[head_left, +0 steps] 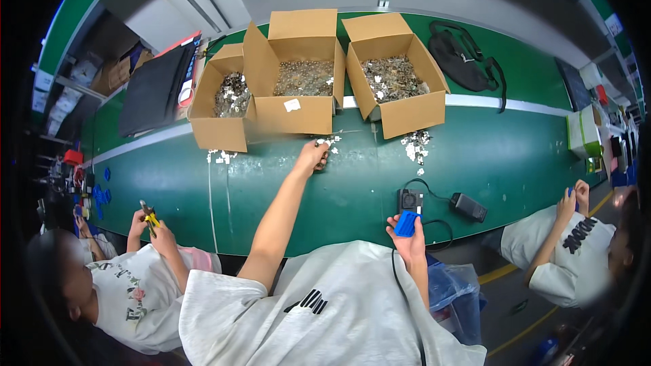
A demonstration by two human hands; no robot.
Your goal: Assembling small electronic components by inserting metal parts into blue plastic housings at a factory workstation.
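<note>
My left hand (313, 156) reaches forward over the green bench, its fingers curled together beside a small pile of tiny white and metallic pieces (333, 141). Whatever is between those fingertips is too small to make out. Just behind the pile stands the middle cardboard box (298, 116), filled with small round metallic parts. Close to the bench's front edge, my right hand (409, 247) grips a blue ribbed plastic block (407, 224) between thumb and fingers. Next to it on the bench lies a black device with a round grille (410, 200).
Two more open boxes of small parts, the left box (217, 134) and the right box (412, 116), flank the middle one. Loose pieces (416, 144) lie before the right box. A black corded adapter (468, 207) sits at right. Co-workers sit on both sides, one holding yellow-handled pliers (150, 217).
</note>
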